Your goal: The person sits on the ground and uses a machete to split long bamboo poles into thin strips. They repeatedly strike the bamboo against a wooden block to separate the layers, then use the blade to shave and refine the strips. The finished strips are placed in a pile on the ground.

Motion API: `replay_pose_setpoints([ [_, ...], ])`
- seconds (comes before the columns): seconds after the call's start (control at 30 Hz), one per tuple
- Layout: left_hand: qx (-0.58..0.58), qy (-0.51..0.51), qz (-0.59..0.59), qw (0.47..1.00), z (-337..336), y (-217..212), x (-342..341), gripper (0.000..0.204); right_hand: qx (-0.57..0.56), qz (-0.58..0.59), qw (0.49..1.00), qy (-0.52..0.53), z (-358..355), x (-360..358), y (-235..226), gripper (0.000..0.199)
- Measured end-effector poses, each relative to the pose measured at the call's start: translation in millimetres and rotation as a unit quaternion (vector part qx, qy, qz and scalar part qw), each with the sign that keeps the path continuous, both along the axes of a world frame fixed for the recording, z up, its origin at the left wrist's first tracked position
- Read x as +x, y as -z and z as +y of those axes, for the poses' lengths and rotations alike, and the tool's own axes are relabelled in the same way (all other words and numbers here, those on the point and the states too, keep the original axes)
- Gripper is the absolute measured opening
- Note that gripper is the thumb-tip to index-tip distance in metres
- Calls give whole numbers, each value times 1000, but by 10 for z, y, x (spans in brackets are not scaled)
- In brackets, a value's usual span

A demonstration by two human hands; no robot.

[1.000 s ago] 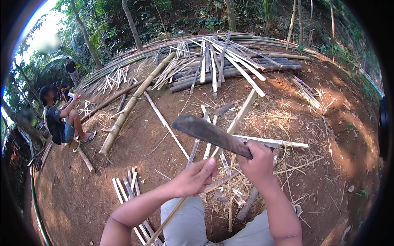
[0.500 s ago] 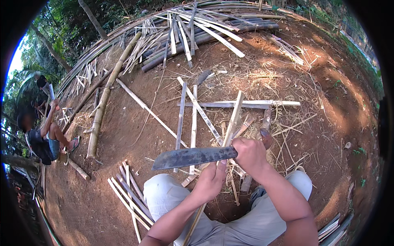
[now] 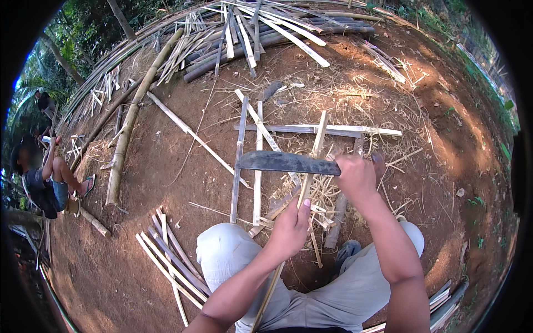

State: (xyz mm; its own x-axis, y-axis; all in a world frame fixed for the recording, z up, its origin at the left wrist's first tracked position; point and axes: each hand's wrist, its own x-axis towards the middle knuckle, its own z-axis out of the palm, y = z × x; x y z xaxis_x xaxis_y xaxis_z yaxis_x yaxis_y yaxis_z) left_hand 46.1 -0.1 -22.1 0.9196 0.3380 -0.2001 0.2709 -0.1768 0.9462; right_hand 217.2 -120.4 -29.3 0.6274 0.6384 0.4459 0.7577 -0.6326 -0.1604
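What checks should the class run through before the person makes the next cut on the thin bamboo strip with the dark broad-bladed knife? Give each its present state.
1. Right hand closed round the handle of the dark broad-bladed knife: ok.
2. Left hand gripping the thin pale bamboo strip: ok.
3. Blade meeting the strip above the left hand, with a gap between: ok.
4. Left fingers clear of the edge: cannot tell which way the edge faces.
5. Knees in grey trousers away from the blade: ok.
6. Seated person at the far left, well apart: ok.
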Motion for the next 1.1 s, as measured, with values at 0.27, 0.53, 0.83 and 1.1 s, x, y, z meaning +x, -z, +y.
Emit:
replay_pose_setpoints([
  [0.27,-99,-3,27,995,-17,135,-154,28,9,25,999,-23,182,32,-83,14],
  [0.53,-58,-11,46,997,-40,205,-172,32,1,74,997,-8,219,174,29,14],
  [0.83,-159,11,39,987,18,116,-190,34,-26,20,999,-26,134,109,-19,15],
  [1.1,-203,-2,59,977,10,-17,-211,32,-34,17,999,-8,161,167,-67,25],
])
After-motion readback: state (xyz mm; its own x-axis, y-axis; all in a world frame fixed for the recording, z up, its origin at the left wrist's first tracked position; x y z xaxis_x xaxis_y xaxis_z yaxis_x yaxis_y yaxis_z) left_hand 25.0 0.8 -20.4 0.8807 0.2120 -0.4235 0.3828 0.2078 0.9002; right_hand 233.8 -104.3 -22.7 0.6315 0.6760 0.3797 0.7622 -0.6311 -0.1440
